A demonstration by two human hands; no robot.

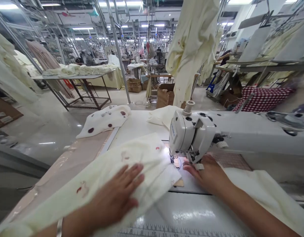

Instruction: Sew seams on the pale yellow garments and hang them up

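My left hand lies flat, fingers spread, on a cream fabric piece with small red and brown prints. That fabric reaches across the machine bed, its right edge beside the needle area of a white sewing machine. Close by the presser foot is my right hand, with a finger stretched out toward the needle plate. Part of this hand is hidden behind the machine head, and I see no cloth held in it. A silvery band circles my left wrist.
A spotted white cloth lies at the table's far left. More cream fabric rests right of my forearm. A ruler strip runs along the front edge. Cream garments hang beyond the machine. Another person works at the far right.
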